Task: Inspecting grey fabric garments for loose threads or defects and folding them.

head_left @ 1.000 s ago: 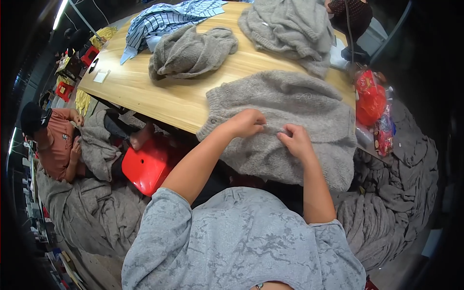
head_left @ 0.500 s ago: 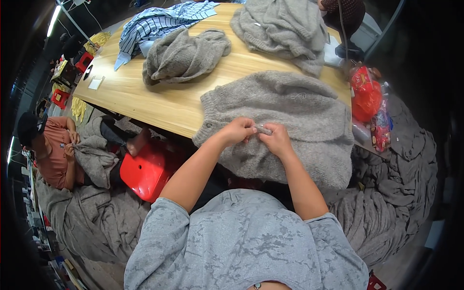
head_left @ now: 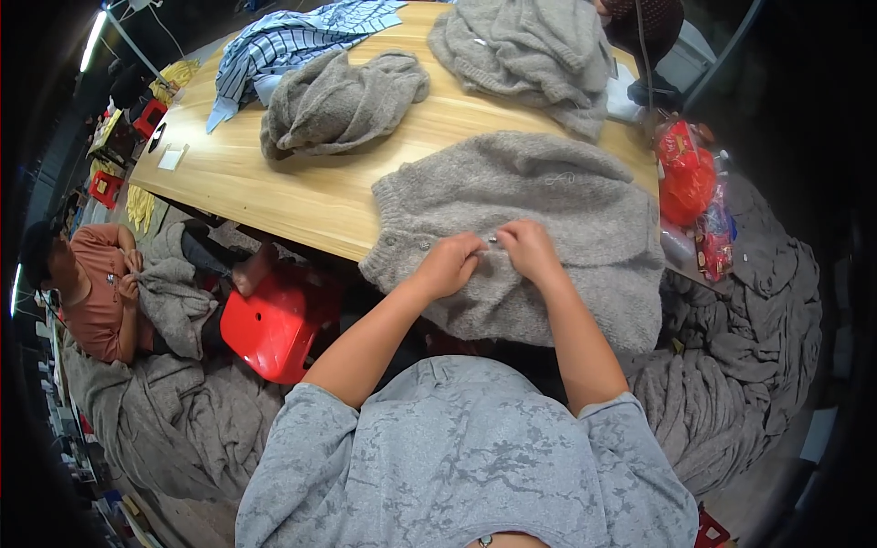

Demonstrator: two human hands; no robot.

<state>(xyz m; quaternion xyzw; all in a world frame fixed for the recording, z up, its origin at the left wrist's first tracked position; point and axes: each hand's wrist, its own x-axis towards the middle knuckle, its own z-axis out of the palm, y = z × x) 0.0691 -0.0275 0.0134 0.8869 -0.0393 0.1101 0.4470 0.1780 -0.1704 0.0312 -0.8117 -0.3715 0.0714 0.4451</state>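
A grey fuzzy knit cardigan [head_left: 585, 233] lies spread over the table edge nearest me, its ribbed hem toward the left. Along its front band sit small shiny buttons; one button [head_left: 425, 245] shows left of my hands, another [head_left: 492, 239] between them. My left hand [head_left: 449, 263] is closed, fingertips pinching the knit by the front band. Beside the second button, my right hand [head_left: 527, 248] has its thumb and fingers drawn together on the band. Knit under the fingertips is mostly hidden.
Farther back on the wooden table [head_left: 228, 187] lie a bunched grey knit [head_left: 343, 105], a blue striped cloth [head_left: 283, 46] and a grey knit pile [head_left: 521, 59]. A red bag [head_left: 685, 178] stands right. At left, a person [head_left: 100, 283] handles grey knit near a red stool [head_left: 274, 324].
My hands have drawn slightly apart, the left moving down a little. Buttons on the front band now show between and left of them. The cardigan stays in place.
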